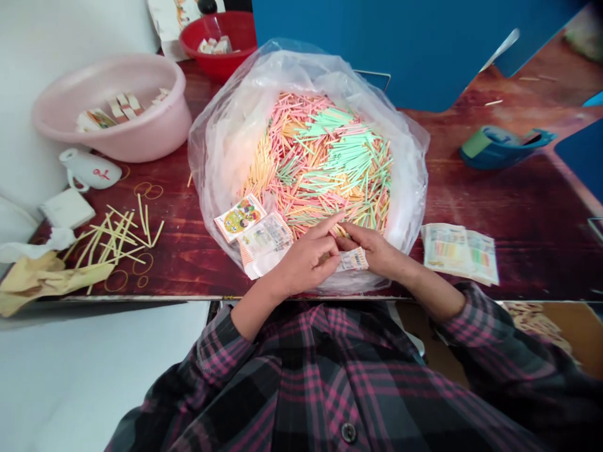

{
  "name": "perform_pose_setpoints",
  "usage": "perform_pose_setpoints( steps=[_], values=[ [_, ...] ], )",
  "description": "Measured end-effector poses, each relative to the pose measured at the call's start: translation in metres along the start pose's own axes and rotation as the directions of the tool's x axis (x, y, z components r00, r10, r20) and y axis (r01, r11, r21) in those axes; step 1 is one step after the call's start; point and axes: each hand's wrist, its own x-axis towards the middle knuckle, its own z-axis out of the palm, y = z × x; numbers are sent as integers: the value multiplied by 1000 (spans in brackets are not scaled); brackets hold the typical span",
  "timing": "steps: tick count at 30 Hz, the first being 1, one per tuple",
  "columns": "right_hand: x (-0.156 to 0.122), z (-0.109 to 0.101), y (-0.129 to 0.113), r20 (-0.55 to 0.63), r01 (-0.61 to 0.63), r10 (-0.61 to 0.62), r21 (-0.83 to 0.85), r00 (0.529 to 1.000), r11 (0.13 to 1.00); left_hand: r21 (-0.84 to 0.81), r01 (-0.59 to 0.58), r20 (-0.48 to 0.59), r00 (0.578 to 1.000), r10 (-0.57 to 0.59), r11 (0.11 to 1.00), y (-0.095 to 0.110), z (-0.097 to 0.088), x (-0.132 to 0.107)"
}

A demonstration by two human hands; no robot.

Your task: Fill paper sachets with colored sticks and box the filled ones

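Right hand [377, 252], fingers closed, grips a small printed packet [353, 260], long axis crosswise toward the half-curled left hand [308, 258], whose hold I cannot tell.

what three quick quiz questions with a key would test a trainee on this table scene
1. What fills the clear plastic bag in front of the person?
2. True or false: the pink basin stands to the left of the bag, from the person's side.
3. Which is nearer the blue tape dispenser: a) the left hand or b) the right hand?

Key: 1. Thin pink, yellow and green sticks; 2. True; 3. b.
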Motion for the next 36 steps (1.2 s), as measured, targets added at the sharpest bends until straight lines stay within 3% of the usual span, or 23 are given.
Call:
perform_pose_setpoints(
  steps=[4, 7, 9, 11, 14, 17, 22, 25, 30, 36],
  values=[
    [2, 4, 5, -21, 0, 1, 25, 1000, 1000, -11, 5, -4, 1000, -5, 1000, 6, 0, -2],
    [5, 3, 7, -205, -51, 81, 147, 975, 988, -83, 72, -149, 985, -83, 994, 5, -3, -6],
    [6, 0, 9, -312, -57, 107, 165, 944, 985, -201, 135, -291, 938, -190, 970, 0, -4, -8],
    [4, -2, 12, -329, -70, 94, 82, 940, 994, -356, 169, -381, 872, -307, 919, -5, -3, -10],
    [1, -2, 15, -266, -112, 95, -49, 959, 993, -550, 157, -409, 806, -428, 820, -12, 1, -8],
    [-2, -4, 12, -309, -119, 115, 7, 944, 993, -655, 132, -403, 771, -493, 744, -13, 4, -5],
    [5, -15, -19, -539, 87, 99, 310, 837, 947, -735, 126, -362, 759, -542, 667, -10, 6, -1],
    [11, -16, -40, -577, 170, 113, 414, 809, 894, -754, 136, -347, 748, -566, 642, -9, 9, 0],
    [22, 1, -55, -600, 224, 132, 480, 789, 848, -748, 129, -348, 759, -551, 651, -10, 14, 2],
    [33, 24, -61, -697, 251, 134, 422, 705, 871, -712, 129, -365, 771, -522, 690, -10, 18, 2]
  ],
)
